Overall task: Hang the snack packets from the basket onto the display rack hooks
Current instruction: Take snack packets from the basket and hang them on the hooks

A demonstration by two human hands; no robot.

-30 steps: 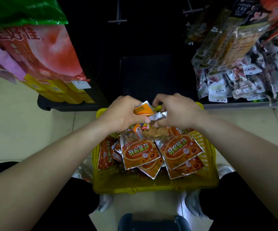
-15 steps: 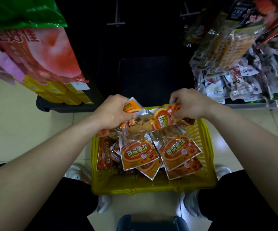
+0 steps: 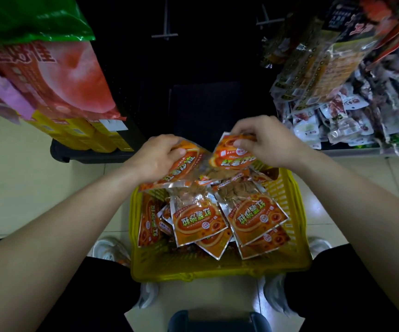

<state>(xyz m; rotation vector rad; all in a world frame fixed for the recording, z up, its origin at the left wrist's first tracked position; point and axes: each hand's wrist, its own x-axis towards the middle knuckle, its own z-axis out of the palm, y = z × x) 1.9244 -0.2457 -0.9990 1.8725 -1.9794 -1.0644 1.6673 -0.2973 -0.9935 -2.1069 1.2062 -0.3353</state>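
Dark rack panel [image 3: 205, 68] w/ hooks [image 3: 164, 35] dead ahead, open gap betw. crowded shelves L & R. Yellow basket [image 3: 220, 271] on floor, snack packets [image 3: 198, 221] piled inside. L hand [image 3: 157, 159] grips one packet [image 3: 184, 168]; R hand [image 3: 268, 142] pinches second packet [image 3: 234, 158], both over basket's far rim.

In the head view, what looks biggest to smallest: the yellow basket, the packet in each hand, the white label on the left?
1. yellow basket
2. left packet in the left hand and right packet in the right hand: look alike, partly covered, so tied
3. white label
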